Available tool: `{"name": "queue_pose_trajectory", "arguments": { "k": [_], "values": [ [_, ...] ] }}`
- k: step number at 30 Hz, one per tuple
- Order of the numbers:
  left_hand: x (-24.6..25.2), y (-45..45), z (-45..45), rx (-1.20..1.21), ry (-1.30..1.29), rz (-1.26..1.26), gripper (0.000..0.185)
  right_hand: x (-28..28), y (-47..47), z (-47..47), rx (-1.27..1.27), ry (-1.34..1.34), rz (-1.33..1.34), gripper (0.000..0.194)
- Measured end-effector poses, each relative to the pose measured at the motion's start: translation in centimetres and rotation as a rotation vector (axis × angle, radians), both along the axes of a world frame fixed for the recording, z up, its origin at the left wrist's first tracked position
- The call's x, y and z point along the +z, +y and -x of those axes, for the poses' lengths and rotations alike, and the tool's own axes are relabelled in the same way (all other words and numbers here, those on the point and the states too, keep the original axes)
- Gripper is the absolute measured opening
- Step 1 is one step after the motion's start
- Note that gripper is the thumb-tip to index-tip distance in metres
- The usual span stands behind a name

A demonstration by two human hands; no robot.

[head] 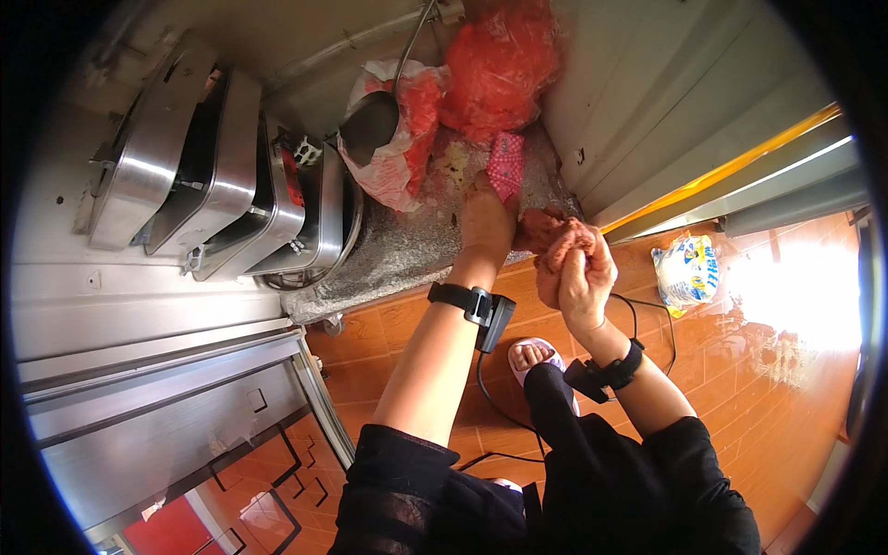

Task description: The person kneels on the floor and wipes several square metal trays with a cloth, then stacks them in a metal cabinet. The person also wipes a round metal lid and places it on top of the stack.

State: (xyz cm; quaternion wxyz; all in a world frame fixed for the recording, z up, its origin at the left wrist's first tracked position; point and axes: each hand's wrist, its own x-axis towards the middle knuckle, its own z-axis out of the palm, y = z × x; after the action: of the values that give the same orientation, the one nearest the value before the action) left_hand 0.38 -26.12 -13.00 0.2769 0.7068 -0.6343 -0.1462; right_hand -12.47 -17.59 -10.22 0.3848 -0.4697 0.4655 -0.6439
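My left hand (484, 214) reaches into an open cabinet and grips the near end of a pink packet with pale dots (506, 163). Part of the packet and some of my fingers are hidden behind the hand. Bunched in my right hand (581, 281) is a wet-looking reddish-brown cloth (555, 236), held just outside the cabinet's front edge. The packet lies over the cabinet floor (388, 243), which has a shiny silvery covering with yellowish stains.
Several metal pan-like lids (229, 180) stand in a row at the left. Behind are a white-and-red plastic bag (416, 111), a dark round pan (370, 128) and a red plastic bag (503, 69). A cabinet door (208, 416) hangs open; a printed packet (687, 270) and cables (503, 409) lie on the tiles.
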Motion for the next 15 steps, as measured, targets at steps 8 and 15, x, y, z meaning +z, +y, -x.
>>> {"name": "queue_pose_trajectory", "arguments": {
  "k": [8,15],
  "values": [
    [1.0,8.8,-8.3,0.234,0.356,-0.13,0.04,0.0,-5.1,-3.5,0.027,0.432,0.284,0.022],
    [2.6,15.8,-11.0,0.385,0.324,0.248,0.031,-5.8,-12.0,-9.2,0.251,1.295,0.382,0.047]
  ]
}}
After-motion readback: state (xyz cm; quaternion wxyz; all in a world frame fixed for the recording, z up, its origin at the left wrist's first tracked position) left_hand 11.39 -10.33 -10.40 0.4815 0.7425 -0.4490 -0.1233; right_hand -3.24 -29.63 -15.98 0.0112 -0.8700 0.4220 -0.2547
